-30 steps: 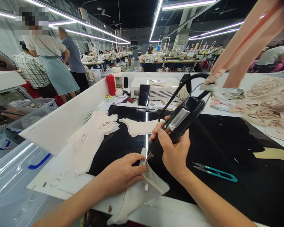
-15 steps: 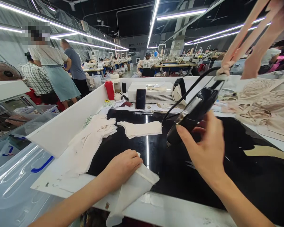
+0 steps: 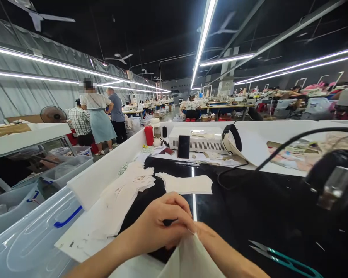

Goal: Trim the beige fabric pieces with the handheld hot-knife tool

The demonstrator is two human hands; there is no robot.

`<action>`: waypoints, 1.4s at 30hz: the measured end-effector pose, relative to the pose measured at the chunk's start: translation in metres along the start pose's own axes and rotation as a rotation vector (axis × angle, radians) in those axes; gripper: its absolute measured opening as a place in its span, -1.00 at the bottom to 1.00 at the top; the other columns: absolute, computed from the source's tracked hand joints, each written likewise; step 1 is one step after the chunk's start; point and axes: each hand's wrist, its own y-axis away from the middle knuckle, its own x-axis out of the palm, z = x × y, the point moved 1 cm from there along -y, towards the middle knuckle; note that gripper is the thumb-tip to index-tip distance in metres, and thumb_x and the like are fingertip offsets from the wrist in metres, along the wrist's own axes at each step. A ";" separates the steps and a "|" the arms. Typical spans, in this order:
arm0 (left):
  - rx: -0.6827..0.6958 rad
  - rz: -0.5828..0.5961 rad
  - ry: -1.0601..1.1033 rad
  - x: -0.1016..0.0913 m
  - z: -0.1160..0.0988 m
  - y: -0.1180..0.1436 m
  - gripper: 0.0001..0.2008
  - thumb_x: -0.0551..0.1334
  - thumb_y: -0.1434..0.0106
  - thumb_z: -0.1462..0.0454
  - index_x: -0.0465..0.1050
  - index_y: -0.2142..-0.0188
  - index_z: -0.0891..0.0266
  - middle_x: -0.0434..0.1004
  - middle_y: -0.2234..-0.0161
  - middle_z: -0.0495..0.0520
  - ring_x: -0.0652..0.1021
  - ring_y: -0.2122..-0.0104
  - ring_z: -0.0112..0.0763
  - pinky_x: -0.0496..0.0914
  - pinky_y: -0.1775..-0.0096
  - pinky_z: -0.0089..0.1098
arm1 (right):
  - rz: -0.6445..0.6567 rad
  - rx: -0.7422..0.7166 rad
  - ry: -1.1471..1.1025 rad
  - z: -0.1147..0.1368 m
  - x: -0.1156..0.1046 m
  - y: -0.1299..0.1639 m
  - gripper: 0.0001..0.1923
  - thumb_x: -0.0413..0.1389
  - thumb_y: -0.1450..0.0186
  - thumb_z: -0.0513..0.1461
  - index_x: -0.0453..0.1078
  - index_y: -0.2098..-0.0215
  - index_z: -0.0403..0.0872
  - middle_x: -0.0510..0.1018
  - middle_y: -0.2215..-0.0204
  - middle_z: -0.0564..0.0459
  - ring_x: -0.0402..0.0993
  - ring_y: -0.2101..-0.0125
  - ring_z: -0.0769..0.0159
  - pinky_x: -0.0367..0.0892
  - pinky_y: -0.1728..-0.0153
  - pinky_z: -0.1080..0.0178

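A pale cloth (image 3: 191,259), pinched to a peak, drapes downward in folds at the counter (image 3: 249,212)'s near side.

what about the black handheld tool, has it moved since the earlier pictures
Yes, rightward: the black handheld tool is now much farther right of the phone than before.

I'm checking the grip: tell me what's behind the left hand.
The right hand shows partly behind the left hand, with the black table surface and a flat cloth piece farther back. The right hand's fingers are mostly covered, so their hold cannot be seen.
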 end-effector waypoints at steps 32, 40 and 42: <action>-0.566 -0.260 -0.414 -0.025 0.133 -0.054 -0.59 0.14 -0.36 0.29 0.40 -0.19 0.19 0.39 0.38 -0.06 0.45 0.35 -0.31 0.32 0.24 -0.35 | -0.465 -0.033 0.903 0.022 -0.194 -0.086 -0.55 0.20 -0.14 0.12 0.48 0.23 -0.04 0.41 0.54 0.15 0.31 0.48 0.27 0.13 0.43 0.24; -0.583 -0.155 -0.681 -0.019 0.127 -0.054 -0.59 0.17 -0.40 0.30 0.39 -0.22 0.27 0.52 0.14 0.15 0.55 0.15 -0.15 0.41 0.02 -0.20 | -0.518 -0.142 1.158 0.006 -0.202 -0.080 -0.68 0.11 -0.20 -0.12 0.52 0.13 -0.04 0.61 0.17 -0.06 0.51 0.14 0.03 0.36 0.06 0.03; -0.571 -0.156 -0.736 -0.019 0.124 -0.054 -0.58 0.15 -0.42 0.30 0.35 -0.25 0.30 0.48 0.08 0.20 0.55 0.12 -0.13 0.42 0.00 -0.16 | -0.521 -0.186 1.220 0.007 -0.196 -0.077 -0.67 0.09 -0.24 -0.13 0.53 0.09 -0.04 0.59 0.08 -0.12 0.46 0.02 -0.06 0.32 -0.06 -0.07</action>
